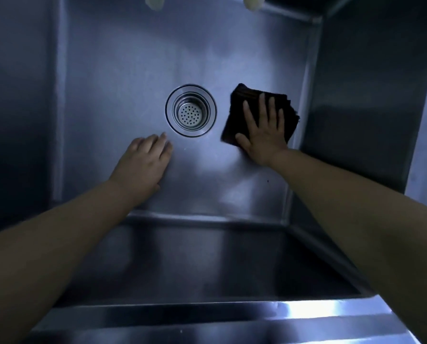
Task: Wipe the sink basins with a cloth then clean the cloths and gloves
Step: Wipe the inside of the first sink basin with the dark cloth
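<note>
Sink rim (207,319): seen nearest, shiny steel, below the drain (191,111).
Left hand (143,160): laid flat on the basin floor just left-below the drain, fingers relaxed, nothing held.
Right hand (263,130): pressed flat with straight, spread fingers on the cloth.
Cloth (247,95): dark, folded square, placed just right of the drain.

Single head-worn view, looking steeply down into the sink basin (123,70), close, wide-angle

two pale objects (154,2) cut off at top edge, cloth (242,100) partly under right hand (263,135)
</note>
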{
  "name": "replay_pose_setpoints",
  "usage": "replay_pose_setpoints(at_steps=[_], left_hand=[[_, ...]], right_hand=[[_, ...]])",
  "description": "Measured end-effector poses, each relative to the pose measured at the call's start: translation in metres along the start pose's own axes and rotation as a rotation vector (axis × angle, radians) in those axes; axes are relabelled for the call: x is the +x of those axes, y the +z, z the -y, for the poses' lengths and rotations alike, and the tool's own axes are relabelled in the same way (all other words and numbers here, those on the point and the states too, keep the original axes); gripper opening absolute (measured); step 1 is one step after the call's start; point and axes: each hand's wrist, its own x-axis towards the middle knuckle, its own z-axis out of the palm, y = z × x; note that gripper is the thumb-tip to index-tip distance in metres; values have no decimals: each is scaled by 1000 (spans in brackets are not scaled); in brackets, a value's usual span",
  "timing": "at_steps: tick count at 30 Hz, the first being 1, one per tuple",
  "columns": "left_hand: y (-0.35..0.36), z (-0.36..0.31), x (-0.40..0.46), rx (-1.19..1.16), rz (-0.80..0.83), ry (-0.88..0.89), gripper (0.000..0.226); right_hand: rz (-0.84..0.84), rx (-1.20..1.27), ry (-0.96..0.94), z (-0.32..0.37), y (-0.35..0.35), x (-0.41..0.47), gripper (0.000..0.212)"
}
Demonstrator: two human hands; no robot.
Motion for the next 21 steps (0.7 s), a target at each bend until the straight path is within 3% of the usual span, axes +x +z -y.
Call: replay_pose_setpoints(at_steps=[6, 10, 15, 21], left_hand=[[0, -5, 1, -23, 25, -35, 101], [-2, -6, 0, -47, 45, -47, 100], [-9, -10, -2, -15, 81, -51, 97], [-17, -15, 2, 16, 147, -56, 87]], right_hand=[[97, -25, -221, 39, 30, -67, 84], [252, -24, -378, 62, 49, -107, 85], [489, -2, -182, 48, 57, -124, 82], [476, 59, 108, 13, 53, -114, 89]])
